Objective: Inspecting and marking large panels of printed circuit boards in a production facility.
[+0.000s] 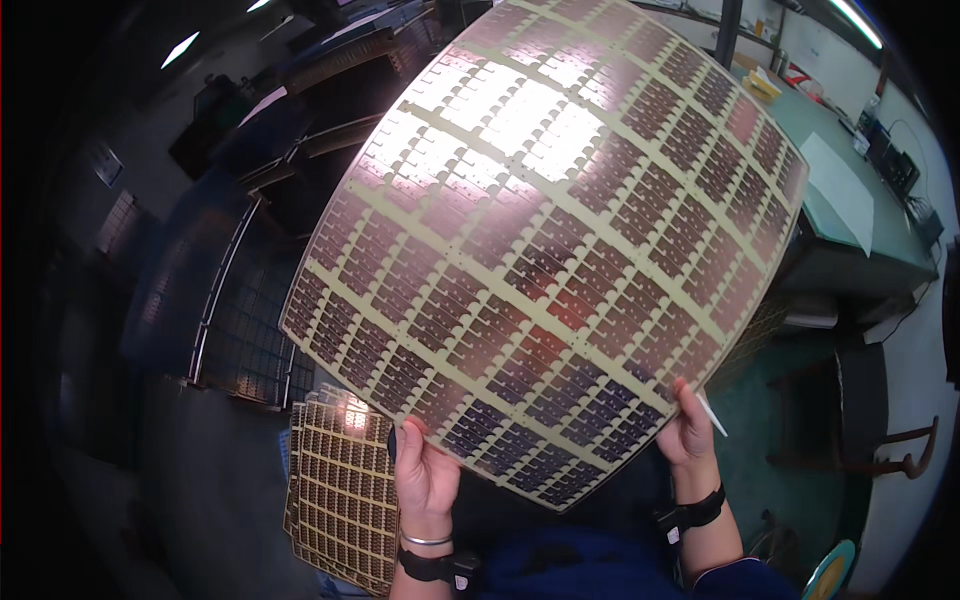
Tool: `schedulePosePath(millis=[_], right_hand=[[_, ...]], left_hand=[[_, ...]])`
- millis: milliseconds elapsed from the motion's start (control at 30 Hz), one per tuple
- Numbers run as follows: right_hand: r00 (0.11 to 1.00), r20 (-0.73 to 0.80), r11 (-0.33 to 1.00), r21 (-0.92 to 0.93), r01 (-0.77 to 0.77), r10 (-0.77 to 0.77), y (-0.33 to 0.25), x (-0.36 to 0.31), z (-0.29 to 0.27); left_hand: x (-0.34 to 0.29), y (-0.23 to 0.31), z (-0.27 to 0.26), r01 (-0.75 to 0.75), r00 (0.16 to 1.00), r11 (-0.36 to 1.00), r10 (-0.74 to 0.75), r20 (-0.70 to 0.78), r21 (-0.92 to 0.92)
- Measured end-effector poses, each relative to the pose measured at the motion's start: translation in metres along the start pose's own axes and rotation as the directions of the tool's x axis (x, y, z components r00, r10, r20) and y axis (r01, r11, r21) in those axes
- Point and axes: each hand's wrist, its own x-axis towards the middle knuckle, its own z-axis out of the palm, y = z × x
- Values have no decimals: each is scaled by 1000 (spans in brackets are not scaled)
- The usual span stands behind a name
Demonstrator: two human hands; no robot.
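Observation:
A large printed circuit board panel [600, 240], patterned in dark copper with pale green strips, is held up tilted in front of me. My left hand [425, 475] grips its lower left edge, thumb on the face. At the lower right edge, my right hand [688, 430] pinches the same panel; its other fingers are hidden behind. A thin white pointed stick [713, 415] juts out beside my right hand, and I cannot tell its kind. Bright glare washes out the panel's upper left part. Beside my left forearm lies a stack of similar panels [340, 500].
Dark racks [250, 290] with panels stand at the left. On the right is a green-topped table [840, 130] bearing a white sheet [838, 190], a yellow container [762, 85] and a bottle [867, 112]. A wooden chair [905, 450] stands below it, near a round green-rimmed object [830, 572].

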Motion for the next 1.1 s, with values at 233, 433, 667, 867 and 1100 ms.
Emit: schedulePosePath(millis=[233,433,667,867,1100], right_hand=[[935,-235,942,143,304,-266,-96,14,-45],[892,-235,919,-21,393,-386,-117,13,-48],[819,-460,937,-221,269,-343,-102,9,-24],[845,-439,946,-237,219,-306,-106,7,-37],[852,-402,910,-373,183,-336,-124,15,-42]], left_hand=[[4,52,-46,-132,976,990,140,-168,55],[-1,76,-61,-206,927,814,339,-158,543],[-4,87,-73,-156,902,705,387,-191,692],[-6,83,-84,-153,876,568,457,-155,809],[-4,65,-86,-146,860,548,482,-169,823]])
